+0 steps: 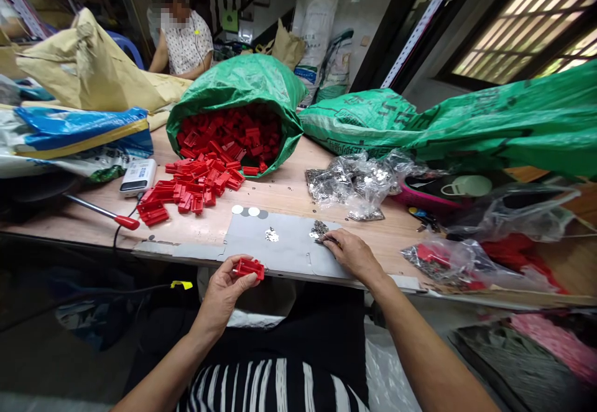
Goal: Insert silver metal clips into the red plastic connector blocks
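My left hand (229,288) grips a red plastic housing (249,268) between thumb and fingers, just off the table's front edge. Over the grey mat (291,247), the fingertips of my right hand (351,251) are pinched together at a small heap of dark metal parts (319,229). Whatever lies between those fingertips is too small to make out. A second little pile of shiny silver pieces (272,234) rests on the mat between my hands. Loose red housings (200,182) spill from the mouth of a green woven sack (242,79) at the back left.
Clear bags of metal parts (352,182) lie behind my right hand. Farther right are a pink-rimmed basket (429,196) and another clear bag (433,260). A red-handled lever (125,222) and a white power bank (138,177) are at left. A person (184,39) sits across the table.
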Demonstrator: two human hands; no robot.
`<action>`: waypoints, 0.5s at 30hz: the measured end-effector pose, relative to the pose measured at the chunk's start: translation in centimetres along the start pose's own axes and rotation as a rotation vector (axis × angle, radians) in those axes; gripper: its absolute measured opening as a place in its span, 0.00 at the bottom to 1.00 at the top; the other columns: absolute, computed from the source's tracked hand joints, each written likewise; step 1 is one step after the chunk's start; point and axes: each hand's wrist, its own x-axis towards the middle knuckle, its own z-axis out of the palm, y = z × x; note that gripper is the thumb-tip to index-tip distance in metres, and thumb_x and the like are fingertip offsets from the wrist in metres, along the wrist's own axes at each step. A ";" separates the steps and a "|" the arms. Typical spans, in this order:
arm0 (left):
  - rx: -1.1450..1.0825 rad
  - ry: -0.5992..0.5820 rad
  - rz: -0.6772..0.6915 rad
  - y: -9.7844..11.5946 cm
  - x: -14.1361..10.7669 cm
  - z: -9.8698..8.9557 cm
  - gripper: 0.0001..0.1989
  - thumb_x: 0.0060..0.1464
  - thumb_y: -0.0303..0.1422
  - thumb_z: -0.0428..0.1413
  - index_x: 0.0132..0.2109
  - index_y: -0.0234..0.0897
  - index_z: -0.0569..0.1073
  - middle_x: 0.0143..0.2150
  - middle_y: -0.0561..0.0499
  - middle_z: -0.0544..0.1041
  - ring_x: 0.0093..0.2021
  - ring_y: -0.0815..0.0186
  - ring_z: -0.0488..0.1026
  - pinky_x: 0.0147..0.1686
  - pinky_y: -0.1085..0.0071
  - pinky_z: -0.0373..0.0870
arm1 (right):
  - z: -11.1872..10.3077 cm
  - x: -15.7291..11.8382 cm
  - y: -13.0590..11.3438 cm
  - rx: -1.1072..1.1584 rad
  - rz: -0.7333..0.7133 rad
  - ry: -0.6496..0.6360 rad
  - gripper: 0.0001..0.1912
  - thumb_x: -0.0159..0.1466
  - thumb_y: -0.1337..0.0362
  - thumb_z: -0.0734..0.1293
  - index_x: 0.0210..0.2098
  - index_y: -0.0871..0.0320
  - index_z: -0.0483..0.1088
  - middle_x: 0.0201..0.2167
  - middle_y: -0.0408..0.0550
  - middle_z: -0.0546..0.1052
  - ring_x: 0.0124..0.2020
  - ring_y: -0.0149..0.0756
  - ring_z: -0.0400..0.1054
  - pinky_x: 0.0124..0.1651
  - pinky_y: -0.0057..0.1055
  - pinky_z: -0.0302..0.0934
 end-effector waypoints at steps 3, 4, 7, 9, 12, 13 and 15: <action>-0.007 0.014 0.004 0.1 0.0 0.0 0.18 0.44 0.34 0.65 0.44 0.35 0.72 0.38 0.50 0.79 0.38 0.68 0.75 0.41 0.72 0.73 | 0.0 -0.1 -0.1 -0.011 0.010 0.017 0.10 0.64 0.63 0.60 0.38 0.55 0.73 0.38 0.48 0.76 0.40 0.38 0.70 0.43 0.32 0.62; -0.009 0.014 0.004 0.2 0.0 0.0 0.18 0.44 0.34 0.65 0.44 0.36 0.72 0.38 0.50 0.79 0.38 0.68 0.75 0.41 0.72 0.73 | 0.0 -0.1 -0.1 -0.016 0.017 0.023 0.10 0.64 0.63 0.60 0.38 0.55 0.73 0.38 0.48 0.76 0.39 0.38 0.70 0.43 0.32 0.61; -0.013 0.006 0.000 0.2 0.1 0.0 0.18 0.45 0.34 0.65 0.44 0.36 0.71 0.38 0.51 0.79 0.38 0.69 0.75 0.40 0.74 0.73 | -0.1 -0.4 0.0 -0.035 0.047 0.037 0.11 0.64 0.62 0.59 0.39 0.54 0.72 0.36 0.48 0.77 0.38 0.38 0.70 0.40 0.32 0.61; -0.010 0.004 -0.006 0.2 0.1 0.0 0.18 0.45 0.34 0.64 0.44 0.37 0.71 0.38 0.52 0.79 0.38 0.69 0.75 0.40 0.75 0.73 | -0.4 -0.6 0.1 -0.025 0.070 0.046 0.11 0.64 0.61 0.59 0.38 0.55 0.72 0.36 0.49 0.77 0.37 0.39 0.70 0.39 0.32 0.60; -0.003 0.003 -0.009 0.2 0.1 0.0 0.18 0.46 0.34 0.64 0.44 0.37 0.71 0.38 0.51 0.80 0.38 0.69 0.75 0.40 0.75 0.73 | -0.9 -1.0 0.2 0.067 0.108 0.021 0.12 0.64 0.59 0.58 0.37 0.56 0.71 0.34 0.47 0.76 0.35 0.38 0.69 0.38 0.31 0.59; -0.002 0.001 -0.007 0.2 0.1 0.0 0.18 0.46 0.34 0.64 0.44 0.37 0.71 0.38 0.51 0.80 0.38 0.69 0.75 0.40 0.74 0.73 | -1.1 -1.1 0.2 0.101 0.122 -0.008 0.13 0.64 0.57 0.58 0.35 0.56 0.71 0.32 0.46 0.76 0.33 0.37 0.69 0.36 0.30 0.59; -0.002 -0.001 -0.001 0.1 0.1 0.0 0.18 0.46 0.34 0.64 0.44 0.37 0.71 0.38 0.51 0.80 0.39 0.68 0.75 0.40 0.74 0.73 | -1.4 -1.4 0.4 0.145 0.149 -0.076 0.15 0.64 0.55 0.57 0.30 0.56 0.70 0.26 0.44 0.74 0.29 0.36 0.68 0.33 0.29 0.58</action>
